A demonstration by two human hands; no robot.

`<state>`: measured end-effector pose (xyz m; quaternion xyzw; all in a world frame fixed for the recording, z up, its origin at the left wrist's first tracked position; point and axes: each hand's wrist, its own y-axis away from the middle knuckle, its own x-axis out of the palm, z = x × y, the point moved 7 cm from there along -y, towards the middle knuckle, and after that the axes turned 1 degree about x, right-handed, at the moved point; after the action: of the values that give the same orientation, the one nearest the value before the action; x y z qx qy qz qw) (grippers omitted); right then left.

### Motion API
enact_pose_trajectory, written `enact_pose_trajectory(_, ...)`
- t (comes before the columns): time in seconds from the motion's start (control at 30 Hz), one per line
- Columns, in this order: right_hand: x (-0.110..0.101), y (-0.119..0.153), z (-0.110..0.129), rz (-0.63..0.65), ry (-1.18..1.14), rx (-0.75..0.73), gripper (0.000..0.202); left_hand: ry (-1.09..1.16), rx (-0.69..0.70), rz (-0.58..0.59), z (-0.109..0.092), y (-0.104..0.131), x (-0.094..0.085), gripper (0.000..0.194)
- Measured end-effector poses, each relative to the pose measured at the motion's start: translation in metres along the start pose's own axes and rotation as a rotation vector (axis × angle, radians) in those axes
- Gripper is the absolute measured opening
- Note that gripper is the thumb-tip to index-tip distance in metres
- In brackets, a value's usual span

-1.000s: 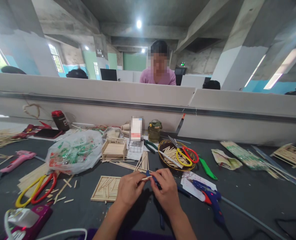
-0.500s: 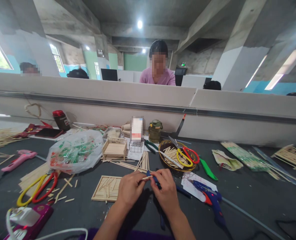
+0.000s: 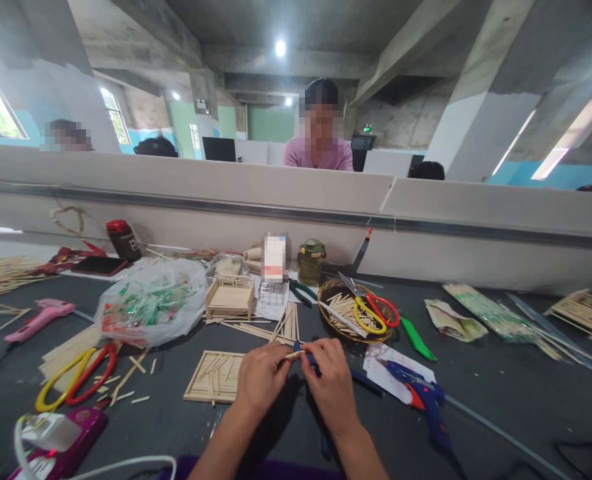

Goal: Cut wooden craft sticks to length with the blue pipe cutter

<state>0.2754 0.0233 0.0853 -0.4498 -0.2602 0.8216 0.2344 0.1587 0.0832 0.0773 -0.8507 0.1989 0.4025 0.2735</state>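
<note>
Leftmost head (image 3: pixel 75 135) farther right; sticks (image 3: pixel 345 307) in basket (image 3: pixel 379 335)

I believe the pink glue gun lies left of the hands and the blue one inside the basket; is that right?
Not quite: the head view shows the blue glue gun lying outside the basket, partly over the white paper.

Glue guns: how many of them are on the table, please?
2: a pink glue gun at the far left, and a blue glue gun to the right of the right hand. The clutter may hide others.
</note>
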Motion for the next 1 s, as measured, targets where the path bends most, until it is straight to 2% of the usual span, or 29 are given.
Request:
enact_pose_trajectory(0.23,0.001,0.001,-0.001,-0.013,-0.016,0.01,0.015,0.047,-0.013,-0.022,-0.001,0.0,-0.001,0.024)
enact_pose_trajectory(0.4,-0.001,0.001,-0.003,0.058,-0.138,0.008,0.015,0.072,0.002,0.001,-0.002,-0.001,-0.005,0.028)
enact_pose_trajectory(0.63,-0.009,-0.004,-0.002,0.104,-0.29,-0.016,0.014,0.231,0.053,0.048,-0.001,-0.002,-0.004,0.038)
enact_pose_trajectory(0.9,-0.01,-0.003,-0.004,0.166,-0.303,-0.013,0.013,0.246,0.002,0.05,0.0,-0.002,0.0,0.038)
enact_pose_trajectory(1.0,-0.011,-0.003,-0.003,0.185,-0.336,-0.004,0.012,0.316,-0.002,0.065,0.001,-0.001,0.001,0.036)
